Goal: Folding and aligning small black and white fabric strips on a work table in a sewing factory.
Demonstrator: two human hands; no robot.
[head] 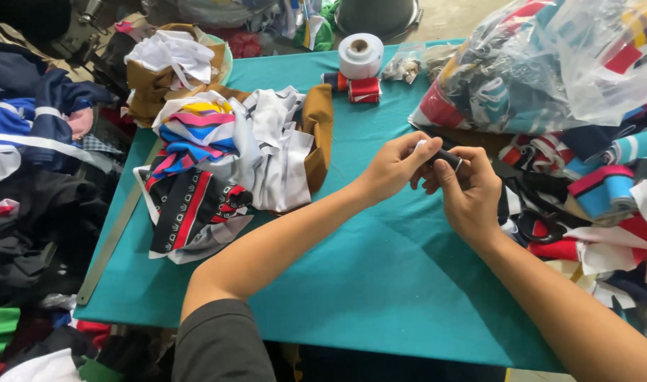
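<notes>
Along the left edge of the teal-covered table [380,283] a long metal ruler [114,237] is laid, within reach for measuring. Next to it, toward the far left corner, a heap of cut fabric pieces [217,159] in striped, white and tan cloth is piled, seemingly kept together as sorted stock. At the far edge a roll of white tape [360,55] is stood beside red thread spools [364,90]. Near the table's middle, the left hand [394,166] is closed on a small dark object [447,157], pinched at one end, while the right hand [472,194] is clamped on its other end, so that it is steadied between both. At the right edge a clear plastic bag of scraps [550,64] and loose trimmings [606,198] are heaped.
</notes>
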